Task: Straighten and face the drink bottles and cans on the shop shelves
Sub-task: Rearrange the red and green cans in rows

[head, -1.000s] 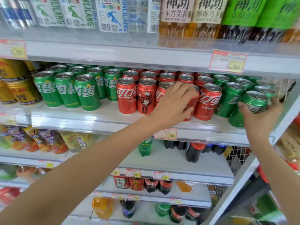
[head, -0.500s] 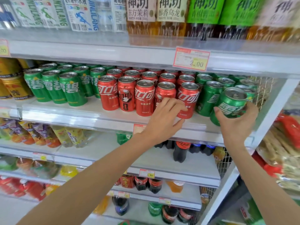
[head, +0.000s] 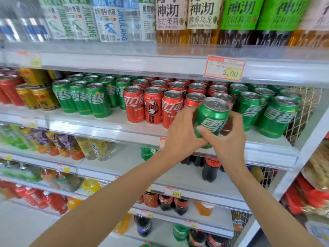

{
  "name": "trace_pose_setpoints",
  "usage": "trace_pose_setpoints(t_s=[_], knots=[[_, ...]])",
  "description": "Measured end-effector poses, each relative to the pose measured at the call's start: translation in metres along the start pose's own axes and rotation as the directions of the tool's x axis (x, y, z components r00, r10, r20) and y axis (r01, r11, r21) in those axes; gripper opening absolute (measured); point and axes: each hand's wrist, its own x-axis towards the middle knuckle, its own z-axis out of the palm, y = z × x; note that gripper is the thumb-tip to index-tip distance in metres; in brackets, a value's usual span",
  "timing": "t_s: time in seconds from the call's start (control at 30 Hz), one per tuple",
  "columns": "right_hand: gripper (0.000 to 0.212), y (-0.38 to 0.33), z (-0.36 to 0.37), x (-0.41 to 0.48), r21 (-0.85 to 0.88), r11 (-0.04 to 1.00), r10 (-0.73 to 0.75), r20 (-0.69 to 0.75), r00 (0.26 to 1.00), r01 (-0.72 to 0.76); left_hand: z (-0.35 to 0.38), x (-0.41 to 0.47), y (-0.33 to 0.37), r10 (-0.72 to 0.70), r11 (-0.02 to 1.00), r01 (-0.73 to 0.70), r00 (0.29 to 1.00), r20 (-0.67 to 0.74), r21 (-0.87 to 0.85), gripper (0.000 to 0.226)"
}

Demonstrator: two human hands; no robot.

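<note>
A green Sprite can (head: pixel 212 115) is held tilted in front of the red cola cans (head: pixel 153 106), off the shelf. My left hand (head: pixel 183 134) wraps its left side and my right hand (head: pixel 226 139) grips its lower right, thumb across the label. More green cans (head: pixel 277 116) stand at the right end of the can shelf (head: pixel 106 126), and another green group (head: pixel 83 98) stands left of the red ones. The red cans behind my hands are partly hidden.
Gold cans (head: pixel 39 97) sit at the far left. Tall bottles (head: pixel 170 16) fill the shelf above, behind a price tag (head: pixel 224 68). Lower shelves hold juice and cola bottles (head: pixel 210 168). A wire mesh side panel (head: pixel 300 111) closes the right end.
My right hand lifted the green can from the right end and carried it left, in front of the red cans. My left hand left the red cans and took hold of it too.
</note>
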Motion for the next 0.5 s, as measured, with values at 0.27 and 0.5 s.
trace_pose_setpoints(t_s=[0.27,0.5], knots=[[0.053,-0.023,0.065,-0.012,0.135,0.991,-0.019,0.239,0.971,-0.014,-0.062,-0.011,-0.045,-0.127,0.99,0.133,0.985,-0.119,0.048,0.077],[0.032,-0.02,0.084,-0.007,0.109,0.991,-0.1,0.244,0.965,0.075,-0.143,-0.009,-0.096,-0.229,0.971,0.239,0.952,-0.202,0.025,0.091]])
